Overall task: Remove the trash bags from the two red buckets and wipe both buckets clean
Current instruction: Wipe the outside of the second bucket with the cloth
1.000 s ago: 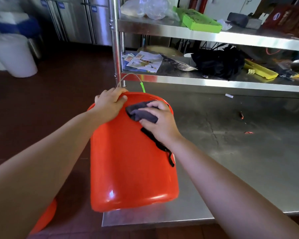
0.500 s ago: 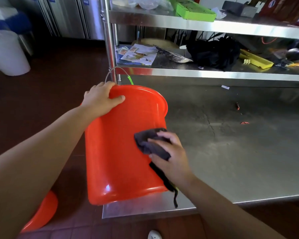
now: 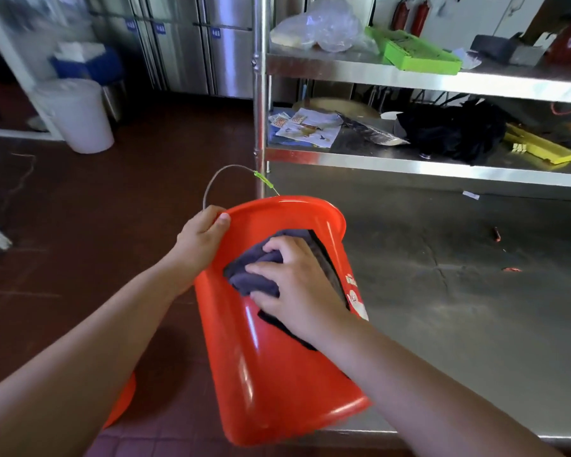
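Bucket lies tilted, mouth pointing away; left hand grips rim, right hand clutches cloth.

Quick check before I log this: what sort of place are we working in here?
Probably a commercial kitchen or its back room: a stainless steel worktable with steel shelving over it, tall steel refrigerator doors behind, and dark red floor tiles.

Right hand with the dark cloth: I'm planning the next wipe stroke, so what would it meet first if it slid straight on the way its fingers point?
Probably the left hand gripping the red plastic bucket rim; right hand points there.
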Available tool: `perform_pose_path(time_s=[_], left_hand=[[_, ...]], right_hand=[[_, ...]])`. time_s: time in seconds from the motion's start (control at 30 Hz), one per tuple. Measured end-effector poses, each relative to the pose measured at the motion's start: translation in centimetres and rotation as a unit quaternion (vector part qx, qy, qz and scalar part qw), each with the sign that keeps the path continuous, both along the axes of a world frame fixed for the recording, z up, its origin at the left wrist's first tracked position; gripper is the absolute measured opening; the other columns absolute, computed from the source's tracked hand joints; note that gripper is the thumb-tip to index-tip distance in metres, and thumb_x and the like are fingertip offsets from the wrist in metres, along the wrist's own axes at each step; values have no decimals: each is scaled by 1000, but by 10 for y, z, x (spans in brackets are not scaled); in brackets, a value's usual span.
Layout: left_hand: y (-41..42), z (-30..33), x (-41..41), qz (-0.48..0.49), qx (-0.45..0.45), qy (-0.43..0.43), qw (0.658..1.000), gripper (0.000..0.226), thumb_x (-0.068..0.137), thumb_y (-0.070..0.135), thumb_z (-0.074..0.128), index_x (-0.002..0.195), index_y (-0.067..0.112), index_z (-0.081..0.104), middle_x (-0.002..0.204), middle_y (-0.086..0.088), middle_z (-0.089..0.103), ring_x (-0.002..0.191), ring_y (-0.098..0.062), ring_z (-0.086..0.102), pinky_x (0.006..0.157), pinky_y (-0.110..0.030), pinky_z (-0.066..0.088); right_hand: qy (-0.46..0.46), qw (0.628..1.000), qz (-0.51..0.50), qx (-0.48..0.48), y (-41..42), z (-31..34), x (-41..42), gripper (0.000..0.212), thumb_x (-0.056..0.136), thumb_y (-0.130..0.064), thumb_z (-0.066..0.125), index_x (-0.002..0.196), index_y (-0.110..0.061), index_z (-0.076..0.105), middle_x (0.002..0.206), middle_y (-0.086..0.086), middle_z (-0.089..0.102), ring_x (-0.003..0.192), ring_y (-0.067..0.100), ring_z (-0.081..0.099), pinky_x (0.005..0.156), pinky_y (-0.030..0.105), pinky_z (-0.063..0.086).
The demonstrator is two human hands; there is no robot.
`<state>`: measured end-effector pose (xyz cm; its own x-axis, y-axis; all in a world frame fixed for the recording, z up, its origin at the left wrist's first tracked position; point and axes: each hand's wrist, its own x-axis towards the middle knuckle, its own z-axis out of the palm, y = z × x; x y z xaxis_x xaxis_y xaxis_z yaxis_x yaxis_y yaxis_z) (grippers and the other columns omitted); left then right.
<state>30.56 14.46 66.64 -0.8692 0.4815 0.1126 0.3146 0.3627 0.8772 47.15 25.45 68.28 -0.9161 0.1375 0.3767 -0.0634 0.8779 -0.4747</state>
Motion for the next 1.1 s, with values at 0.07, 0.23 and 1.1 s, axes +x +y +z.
perform_pose_path(time_s=[0.07,0.23,1.1], left_hand=[[-8,-1,4,19,41,-24,999,27,101,28,40,87,9,54,76,-9,47,76,-21,43,75,-40,39],[-28,-7,8,43,77,-54,995,35,102,28,36,88,0,51,72,-6,40,68,-18,39,64,-34,34],[4,9,5,47,4,-51,998,33,98,41,40,91,16,60,83,-8,61,88,-28,60,90,-45,47]], right_hand=[[11,1000,6,3,4,6,-20,33,72,-20,77,104,-14,73,117,9,55,110,25,50,100,33,37],[46,987,-94,-126,39,5,-51,30,75,-19,76,104,-19,73,109,-5,48,106,8,46,91,5,27],[-51,988,-136,56,-4,-4,10,52,81,-41,66,129,-24,58,134,9,43,130,27,34,111,35,26]])
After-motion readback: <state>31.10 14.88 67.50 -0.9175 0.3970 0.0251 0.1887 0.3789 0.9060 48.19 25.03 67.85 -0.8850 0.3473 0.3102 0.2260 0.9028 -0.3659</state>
